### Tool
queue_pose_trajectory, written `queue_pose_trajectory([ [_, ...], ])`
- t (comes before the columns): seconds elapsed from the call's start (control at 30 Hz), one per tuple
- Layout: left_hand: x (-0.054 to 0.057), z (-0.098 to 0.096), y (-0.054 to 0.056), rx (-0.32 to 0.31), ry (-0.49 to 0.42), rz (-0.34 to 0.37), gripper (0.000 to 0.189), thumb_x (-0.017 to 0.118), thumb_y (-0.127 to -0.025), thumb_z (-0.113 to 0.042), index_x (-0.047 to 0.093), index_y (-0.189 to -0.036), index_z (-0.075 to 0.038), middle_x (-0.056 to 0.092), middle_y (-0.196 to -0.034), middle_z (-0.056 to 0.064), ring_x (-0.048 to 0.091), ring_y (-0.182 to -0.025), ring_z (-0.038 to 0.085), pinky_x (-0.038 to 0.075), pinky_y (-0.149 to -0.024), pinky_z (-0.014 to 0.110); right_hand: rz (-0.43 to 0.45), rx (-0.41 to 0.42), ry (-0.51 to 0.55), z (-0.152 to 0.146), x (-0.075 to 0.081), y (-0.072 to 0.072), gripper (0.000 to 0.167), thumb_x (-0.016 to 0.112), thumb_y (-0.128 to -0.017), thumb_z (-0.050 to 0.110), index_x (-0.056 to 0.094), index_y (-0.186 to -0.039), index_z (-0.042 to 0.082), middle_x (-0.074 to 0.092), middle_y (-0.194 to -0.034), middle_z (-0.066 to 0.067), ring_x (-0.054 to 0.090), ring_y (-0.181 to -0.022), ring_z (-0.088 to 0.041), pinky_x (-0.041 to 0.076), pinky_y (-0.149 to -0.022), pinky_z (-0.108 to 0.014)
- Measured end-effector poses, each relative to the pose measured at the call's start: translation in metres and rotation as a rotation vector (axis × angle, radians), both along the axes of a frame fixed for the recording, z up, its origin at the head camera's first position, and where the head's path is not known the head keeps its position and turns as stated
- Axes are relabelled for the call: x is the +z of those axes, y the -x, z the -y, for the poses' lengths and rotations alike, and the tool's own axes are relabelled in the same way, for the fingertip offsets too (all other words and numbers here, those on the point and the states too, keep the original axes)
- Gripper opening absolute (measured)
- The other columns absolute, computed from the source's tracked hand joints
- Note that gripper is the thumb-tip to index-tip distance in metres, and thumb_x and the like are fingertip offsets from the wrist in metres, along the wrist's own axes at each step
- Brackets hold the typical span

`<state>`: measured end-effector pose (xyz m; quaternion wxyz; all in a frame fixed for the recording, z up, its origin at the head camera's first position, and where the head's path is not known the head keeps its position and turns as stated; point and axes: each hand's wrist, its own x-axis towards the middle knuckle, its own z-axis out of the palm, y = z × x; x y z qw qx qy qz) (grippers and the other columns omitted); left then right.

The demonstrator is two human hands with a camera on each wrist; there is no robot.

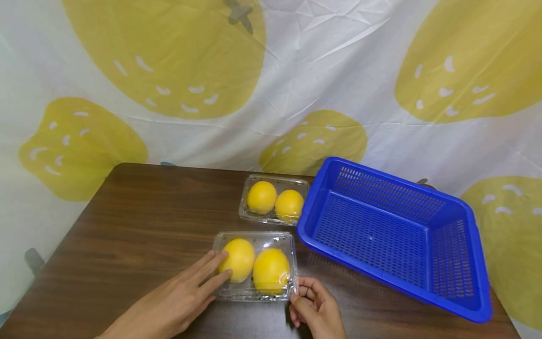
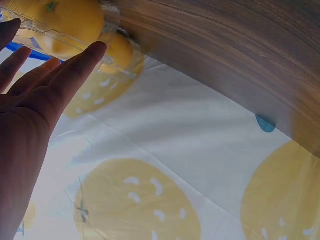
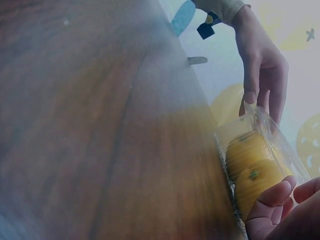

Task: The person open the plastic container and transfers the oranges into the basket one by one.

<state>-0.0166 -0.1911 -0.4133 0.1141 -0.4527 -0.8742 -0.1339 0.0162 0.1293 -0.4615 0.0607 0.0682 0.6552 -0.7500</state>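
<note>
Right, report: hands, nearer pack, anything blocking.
Left hand touching nearer clear pack, right hand pinching its right corner. Two yellow fruits inside. Blue basket to right, nothing blocking.

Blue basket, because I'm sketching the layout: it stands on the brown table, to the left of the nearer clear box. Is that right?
Not the left: the head view shows the blue basket to the right of the nearer clear box. It does stand on the brown table.

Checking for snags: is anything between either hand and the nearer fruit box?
Nothing visible is: the left hand touches the nearer box, the right hand pinches its front right corner. The farther box lies behind it, the blue basket to the right.
</note>
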Motion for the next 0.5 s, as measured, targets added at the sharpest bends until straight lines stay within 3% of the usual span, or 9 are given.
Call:
queue_pose_trajectory([
  [0.2,0.0004,0.0002,0.0003,-0.027,0.026,-0.034,0.052,0.032,-0.121,-0.031,0.061,-0.154,-0.004,0.048,-0.167,0.024,0.057,-0.144,0.047,0.064,-0.102,0.051,0.004,0.003,0.004,-0.0003,0.0005,-0.0001,0.039,0.066,-0.098,-0.005,0.054,-0.133,-0.017,0.067,-0.098,-0.014,0.06,-0.062,-0.016,0.056,-0.055,-0.025],
  [0.5,0.0029,-0.0006,-0.0015,-0.023,0.059,-0.003,0.049,0.036,-0.121,-0.028,0.058,-0.156,-0.001,0.045,-0.168,0.027,0.057,-0.144,0.048,0.067,-0.096,0.042,0.007,0.01,0.006,-0.001,0.0015,0.0002,0.038,0.065,-0.098,-0.005,0.053,-0.133,-0.017,0.068,-0.098,-0.014,0.059,-0.062,-0.017,0.055,-0.056,-0.025],
])
